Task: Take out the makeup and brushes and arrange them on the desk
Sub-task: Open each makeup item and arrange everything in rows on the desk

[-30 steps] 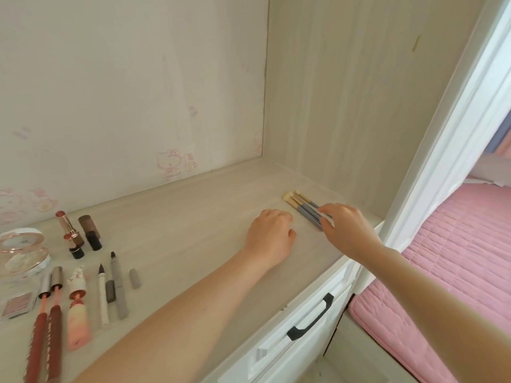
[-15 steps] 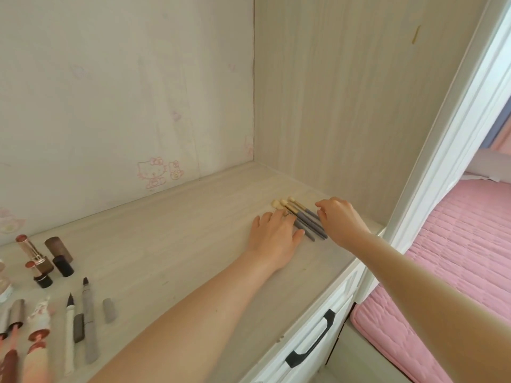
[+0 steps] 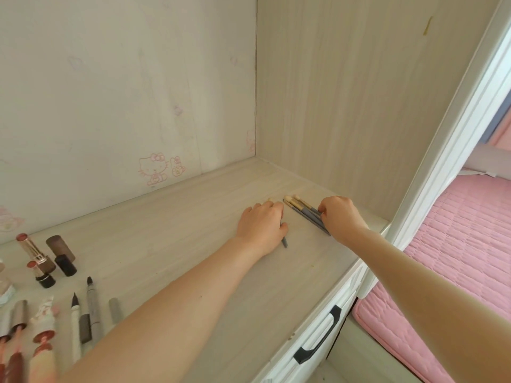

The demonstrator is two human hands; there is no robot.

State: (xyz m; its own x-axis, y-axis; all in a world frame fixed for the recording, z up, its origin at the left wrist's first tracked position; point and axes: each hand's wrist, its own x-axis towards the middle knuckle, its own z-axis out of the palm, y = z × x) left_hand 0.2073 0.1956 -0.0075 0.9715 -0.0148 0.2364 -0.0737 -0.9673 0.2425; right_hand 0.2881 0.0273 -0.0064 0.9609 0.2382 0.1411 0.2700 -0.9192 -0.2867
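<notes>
The left hand (image 3: 261, 229), fingers flat, pins one brush (image 3: 284, 242) apart from the bundle (image 3: 302, 212) the right hand (image 3: 341, 219) pinches, for spacing

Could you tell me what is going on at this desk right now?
A person is laying makeup brushes out on the desk. The left hand rests flat over a single brush, set a little apart from the grey-handled brushes. The right hand grips the handles of those with curled fingers. Lipsticks and pens lie side by side at the left end of the desk.
</notes>
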